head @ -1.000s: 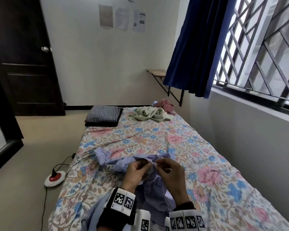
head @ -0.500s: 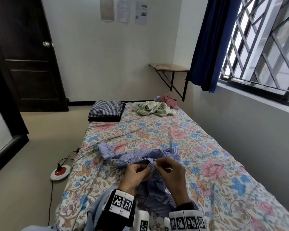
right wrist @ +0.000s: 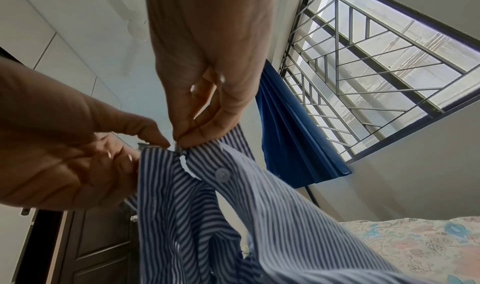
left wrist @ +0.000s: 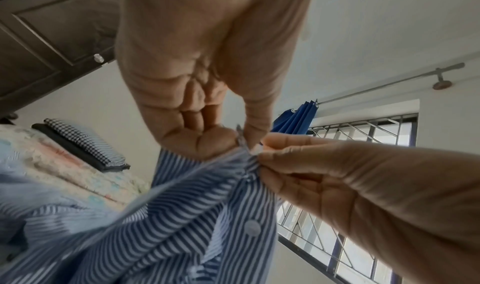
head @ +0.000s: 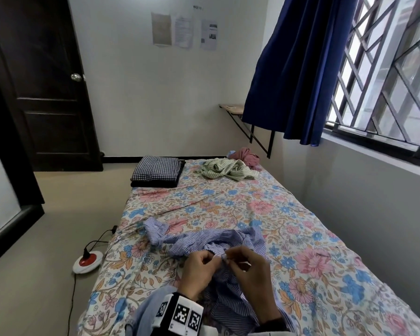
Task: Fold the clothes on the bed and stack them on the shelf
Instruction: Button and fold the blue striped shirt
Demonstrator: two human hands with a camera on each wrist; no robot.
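Fingers of your left hand [head: 199, 267] and right hand [head: 250, 267] pinch the blue-and-white striped button-up shirt [head: 204, 241] at its placket; the shirt trails toward 12 o'clock across the floral-sheeted bed [head: 301, 214], equally near both hands.

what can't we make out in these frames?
- Wall papers, head view: print too small to read.
- Shelf, head view: right part hidden by the curtain.
- Pink garment, head view: mostly behind the green striped garment.
- Striped shirt where left hand and right hand pinch it: fingers cover the button there.
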